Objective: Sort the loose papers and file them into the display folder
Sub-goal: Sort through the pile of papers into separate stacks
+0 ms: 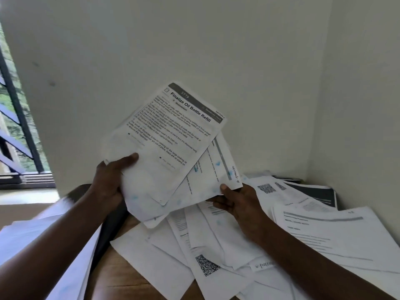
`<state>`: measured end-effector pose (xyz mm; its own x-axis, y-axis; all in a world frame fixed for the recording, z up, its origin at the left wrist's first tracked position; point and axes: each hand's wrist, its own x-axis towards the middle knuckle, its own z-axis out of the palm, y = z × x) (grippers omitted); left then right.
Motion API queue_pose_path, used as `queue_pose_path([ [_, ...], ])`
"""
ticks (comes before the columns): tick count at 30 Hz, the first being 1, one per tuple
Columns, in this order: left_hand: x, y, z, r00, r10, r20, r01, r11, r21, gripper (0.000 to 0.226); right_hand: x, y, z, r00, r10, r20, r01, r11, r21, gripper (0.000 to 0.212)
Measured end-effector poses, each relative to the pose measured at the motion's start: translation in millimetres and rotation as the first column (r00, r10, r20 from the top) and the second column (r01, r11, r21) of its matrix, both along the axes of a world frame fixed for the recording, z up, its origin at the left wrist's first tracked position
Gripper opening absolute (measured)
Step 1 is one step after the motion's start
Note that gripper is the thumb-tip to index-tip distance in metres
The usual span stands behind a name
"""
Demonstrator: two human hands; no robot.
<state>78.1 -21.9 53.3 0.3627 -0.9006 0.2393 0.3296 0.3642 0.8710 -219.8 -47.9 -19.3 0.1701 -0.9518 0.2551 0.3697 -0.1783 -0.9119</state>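
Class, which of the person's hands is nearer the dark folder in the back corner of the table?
Right. The right hand grips the held sheets just left of the dark folder; the left hand is farther left, across the sheets.

The top sheet [171, 135] is white with black print and a grey header band; the second sheet [214, 169] has pale blue blotches. The loose papers [216, 241] are white, one bearing a black QR code [206, 265]. The counter [121, 276] is wood-grained brown.

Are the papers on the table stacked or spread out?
Spread out: the papers overlap at odd angles across the table.
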Motion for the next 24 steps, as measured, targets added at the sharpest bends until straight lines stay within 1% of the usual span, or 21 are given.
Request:
queue_pose_path([
  [2,-1.4,-4.0,-11.9,0.995,-0.095,-0.037,0.097,0.995,0.028,0.052,0.2,-0.4,-1.6,0.996,-0.089,0.009,0.088,0.995,0.042,0.01],
  [4,-0.1,-6.3,-21.6,0.98,-0.189,-0.066,0.193,0.979,0.06,0.049,-1.2,-6.9,-7.3,0.983,-0.182,0.015,0.179,0.977,0.112,0.013],
  [5,2.6,-7.1,-26.4,0.971,-0.232,-0.057,0.235,0.969,0.069,0.049,-2.0,-10.1,-10.4,0.975,-0.223,0.02,0.218,0.966,0.137,0.016],
  [7,9.7,-8.4,-36.2,0.96,-0.281,0.005,0.28,0.957,0.073,0.057,-6.1,-16.7,-17.8,0.961,-0.275,0.04,0.266,0.951,0.156,0.019],
  [9,17.3,-9.5,-46.9,0.959,-0.272,0.076,0.265,0.959,0.097,0.072,-6.9,-20.2,-20.6,0.956,-0.282,0.079,0.269,0.953,0.142,0.023],
  [11,22.1,-9.9,-55.0,0.953,-0.263,0.147,0.243,0.96,0.139,0.083,-6.1,-21.2,-21.2,0.95,-0.276,0.146,0.256,0.957,0.14,0.034],
  [14,27.6,-11.7,-60.9,0.937,-0.276,0.215,0.243,0.955,0.168,0.084,-5.8,-22.6,-20.5,0.923,-0.296,0.247,0.252,0.948,0.196,0.029],
  [16,29.5,-12.1,-61.4,0.929,-0.292,0.228,0.257,0.951,0.172,0.081,-7.3,-22.9,-20.7,0.905,-0.275,0.325,0.206,0.951,0.23,0.051],
  [17,29.1,-11.5,-61.8,0.926,-0.302,0.226,0.265,0.947,0.179,0.082,-8.2,-23.3,-21.1,0.905,-0.256,0.34,0.195,0.959,0.205,0.057],
  [18,29.6,-11.7,-62.8,0.926,-0.311,0.212,0.273,0.943,0.193,0.084,-8.6,-23.9,-22.4,0.918,-0.232,0.322,0.189,0.969,0.161,0.055],
  [21,30.8,-11.7,-66.6,0.937,-0.323,0.133,0.295,0.935,0.196,0.08,-5.5,-15.3,-22.2,0.933,-0.32,0.166,0.318,0.947,0.041,0.021],
  [22,31.4,-12.3,-68.0,0.946,-0.303,0.112,0.279,0.941,0.191,0.078,-3.5,-11.8,-22.2,0.94,-0.321,0.118,0.325,0.946,-0.012,0.018],
  [24,32.8,-13.4,-69.4,0.969,-0.228,0.099,0.207,0.96,0.188,0.072,-0.8,-3.3,-22.3,0.966,-0.256,0.039,0.258,0.955,-0.147,0.018],
])
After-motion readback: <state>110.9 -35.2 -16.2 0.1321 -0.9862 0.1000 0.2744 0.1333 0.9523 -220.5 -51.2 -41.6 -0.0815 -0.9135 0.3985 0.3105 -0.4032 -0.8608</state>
